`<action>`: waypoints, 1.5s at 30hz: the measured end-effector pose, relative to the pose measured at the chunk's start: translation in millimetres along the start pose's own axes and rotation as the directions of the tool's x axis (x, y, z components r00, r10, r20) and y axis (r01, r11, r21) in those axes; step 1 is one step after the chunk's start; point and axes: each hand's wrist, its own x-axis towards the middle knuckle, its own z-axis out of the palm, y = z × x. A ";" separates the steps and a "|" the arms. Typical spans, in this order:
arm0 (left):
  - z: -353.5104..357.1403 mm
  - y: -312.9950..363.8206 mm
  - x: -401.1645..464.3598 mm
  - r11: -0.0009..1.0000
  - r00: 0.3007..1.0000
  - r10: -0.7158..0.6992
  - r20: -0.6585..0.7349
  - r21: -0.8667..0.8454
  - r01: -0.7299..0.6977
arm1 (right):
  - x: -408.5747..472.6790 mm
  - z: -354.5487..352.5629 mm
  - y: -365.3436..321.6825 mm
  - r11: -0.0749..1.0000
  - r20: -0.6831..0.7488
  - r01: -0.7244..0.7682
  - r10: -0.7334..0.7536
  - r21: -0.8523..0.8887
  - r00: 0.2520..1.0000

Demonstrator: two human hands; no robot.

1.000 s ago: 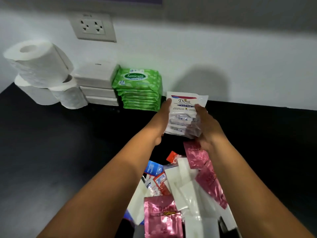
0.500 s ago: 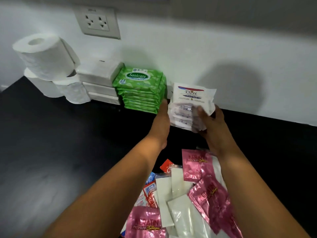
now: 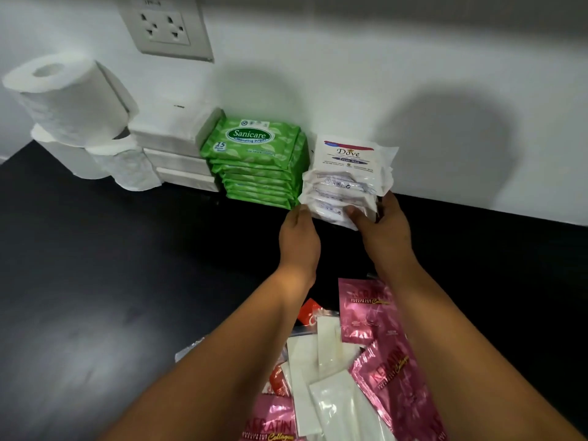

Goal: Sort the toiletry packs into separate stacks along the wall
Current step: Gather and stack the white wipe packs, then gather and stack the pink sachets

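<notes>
1. Black countertop (image 3: pixel 111 281) fills most of your view. The white wall (image 3: pixel 413 74) runs along its far edge.
2. Toilet paper rolls (image 3: pixel 70 100) are stacked at far left against the wall: one on top, at least two under it.
3. Wall socket plate (image 3: pixel 167 25) sits above, between the rolls and the green stack.
4. White tissue packs (image 3: pixel 173 144) are stacked three high just right of the rolls, touching the green stack.
5. Sanicare wipes stack (image 3: pixel 257 167): green packs piled flat against the wall, top label readable, "15" printed on it.
6. Dove pack stack (image 3: pixel 346 176): white sachets, just right of the Sanicare stack, at the wall. The top pack is tilted up towards you and reads "Dove Fresh Red". Whether the bottom of the stack rests on the counter, can't tell; your hands cover it.
7. Your right hand (image 3: pixel 381 230) is clamped on the Dove stack's lower right corner, thumb on the front face, fingers wrapped behind the right edge.
8. Your left hand (image 3: pixel 299 237) is at the stack's lower left edge, fingers straight with the tips against the packs, pressing rather than gripping.
9. Unsorted pile near you, bottom centre, between your forearms: pink Keratin sachets (image 3: pixel 366 310), clear-white sachets (image 3: pixel 331 338), small red sachets (image 3: pixel 310 311). They overlap each other loosely.
10. The pile is well apart from the stacks at the wall.
</notes>
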 end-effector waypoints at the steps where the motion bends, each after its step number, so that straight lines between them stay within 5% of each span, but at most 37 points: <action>1: 1.1 2.4 1.0 1.000 1.000 0.007 -0.002 0.003 -0.007 | 4.1 2.5 -0.6 1.000 -0.003 -0.007 0.007 -0.002 1.000; 11: -0.1 8.0 -0.4 0.999 0.999 0.031 0.017 0.035 -0.032 | 12.6 1.9 -0.3 0.999 0.018 -0.042 0.042 -0.035 0.999; 16: -17.9 9.0 -15.0 0.988 1.000 -0.006 -0.005 0.156 0.007 | -19.8 -28.5 -5.8 0.960 0.117 -0.079 0.114 -0.267 0.987; 24: -72.6 15.3 -69.3 0.946 0.991 0.034 0.131 0.317 -0.074 | -100.1 -58.5 -2.6 0.669 0.066 -0.108 0.229 -0.735 0.971; 32: -137.6 31.1 -118.2 0.867 0.978 0.066 0.199 0.474 -0.155 | -130.4 -32.9 -8.8 0.493 -0.034 -0.179 0.288 -0.851 0.957; 35: -161.8 28.3 -132.7 0.728 0.952 0.044 0.303 0.642 -0.239 | -131.5 -31.0 -10.7 0.519 -0.086 -0.261 0.337 -0.814 0.938; 41: -192.9 15.0 -166.2 0.085 0.816 -0.061 0.575 0.817 -0.570 | -137.0 -27.4 -14.3 0.677 -0.139 -0.288 0.266 -0.678 0.954; 45: -197.3 7.3 -170.6 -0.014 0.792 -0.027 0.609 0.792 -0.610 | -145.7 -22.8 -18.2 0.793 -0.106 -0.172 0.136 -0.585 0.985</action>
